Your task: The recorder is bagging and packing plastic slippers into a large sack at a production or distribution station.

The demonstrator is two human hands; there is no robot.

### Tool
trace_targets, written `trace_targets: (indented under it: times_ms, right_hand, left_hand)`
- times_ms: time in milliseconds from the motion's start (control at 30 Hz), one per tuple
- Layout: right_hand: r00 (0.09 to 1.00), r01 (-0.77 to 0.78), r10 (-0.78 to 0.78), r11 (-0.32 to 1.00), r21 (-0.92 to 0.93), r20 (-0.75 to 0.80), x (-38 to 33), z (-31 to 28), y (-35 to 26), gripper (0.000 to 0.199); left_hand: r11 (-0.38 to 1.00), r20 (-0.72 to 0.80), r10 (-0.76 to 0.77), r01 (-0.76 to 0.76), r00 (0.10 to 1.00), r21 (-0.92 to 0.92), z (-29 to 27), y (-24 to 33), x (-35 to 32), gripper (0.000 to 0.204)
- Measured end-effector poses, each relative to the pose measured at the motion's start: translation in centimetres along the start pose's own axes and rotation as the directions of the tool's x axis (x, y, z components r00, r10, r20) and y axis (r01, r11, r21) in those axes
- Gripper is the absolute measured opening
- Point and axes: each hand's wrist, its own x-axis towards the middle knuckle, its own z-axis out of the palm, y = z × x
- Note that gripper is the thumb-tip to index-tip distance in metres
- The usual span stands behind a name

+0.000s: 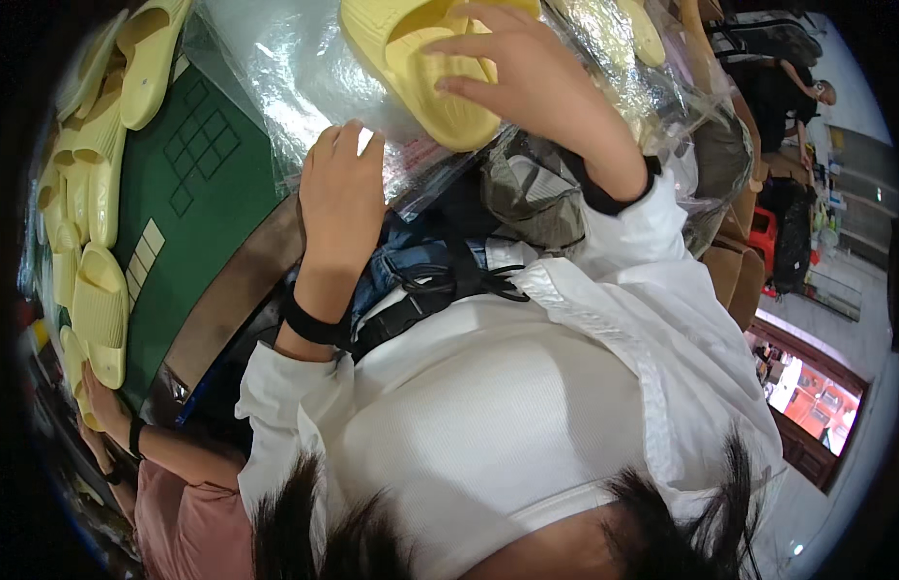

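Note:
A pale yellow slipper (456,114) lies on a stack of clear plastic bags (275,58) at the top of the view. Over its footbed is my right hand (527,72), fingers spread and slightly blurred; whether they touch the slipper I cannot tell. My left hand (341,188) rests on the near edge of the bags, left of the slipper. Its fingers are a little bent and apart, with no object seen in them. Part of the slipper's strap end is cut off by the upper edge.
Several yellow slippers (100,300) line the left side of a green-topped table (213,222) with a brown rim. More bagged slippers (643,34) are at the upper right beside cardboard boxes (735,275). A co-worker's hand (103,404) touches slippers at lower left. Another person (773,101) is far right.

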Motion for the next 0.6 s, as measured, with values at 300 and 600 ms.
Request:
trace_targets:
  times_ms: [300,600]
  right_hand:
    - [0.659,0.218,-0.747,0.085,0.972,-0.082,-3.0,-4.4,-6.4,0.011]
    - [0.568,0.129,-0.807,-0.104,0.986,-0.159,-3.7,-3.0,-8.4,0.01]
  left_hand:
    - [0.999,-0.022,0.009,-0.008,1.0,0.045,-0.9,0.5,0.1,0.025]
    - [0.999,-0.036,0.018,-0.017,0.999,0.031,-0.8,0.8,-0.3,0.027]
